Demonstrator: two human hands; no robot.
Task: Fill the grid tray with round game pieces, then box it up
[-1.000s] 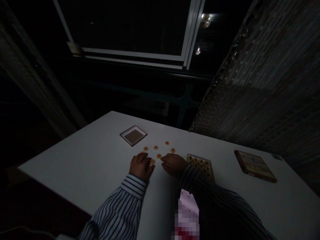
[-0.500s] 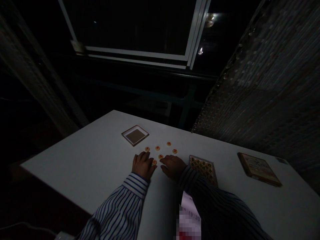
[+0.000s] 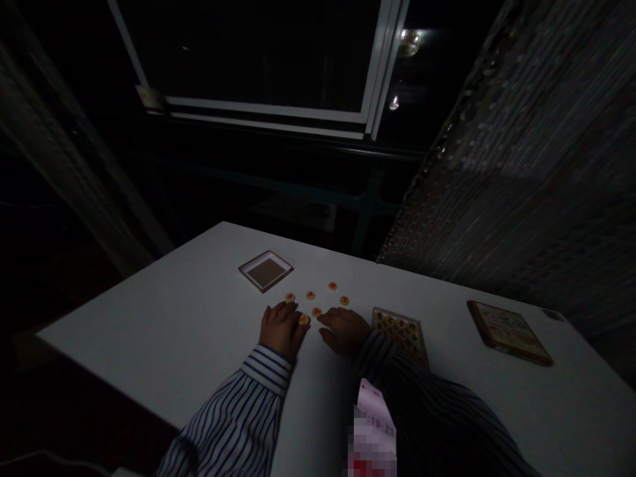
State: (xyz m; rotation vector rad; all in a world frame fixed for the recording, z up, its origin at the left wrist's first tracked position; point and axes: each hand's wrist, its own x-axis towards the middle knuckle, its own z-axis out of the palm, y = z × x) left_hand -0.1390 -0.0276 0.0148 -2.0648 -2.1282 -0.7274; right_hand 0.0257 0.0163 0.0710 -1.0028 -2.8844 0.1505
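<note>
My left hand (image 3: 279, 330) is low over the white table, its thumb and forefinger closed on a round Chinese chess piece (image 3: 304, 320) with a red mark. Close by on the right, my right hand (image 3: 344, 330) has its thumb and forefinger apart. Its forefinger tip is at the edge of another red-marked piece (image 3: 317, 312) lying flat. Beyond the hands lie more such pieces: one by the left fingertips (image 3: 290, 297), a middle one (image 3: 311, 295), a far one (image 3: 332, 286) and a right one (image 3: 344, 301).
An open box of dark-marked pieces (image 3: 403, 333) sits beside my right wrist. A shallow box lid or tray (image 3: 267, 271) lies at the far left, a flat picture-topped box (image 3: 509, 331) at the right. A lit phone (image 3: 376, 424) is under my right forearm. The white table (image 3: 173, 311) meets a curtain.
The camera view has shifted slightly, moving everything a little left. The piece at my left hand has tilted or risen slightly. My right hand stays almost still.
</note>
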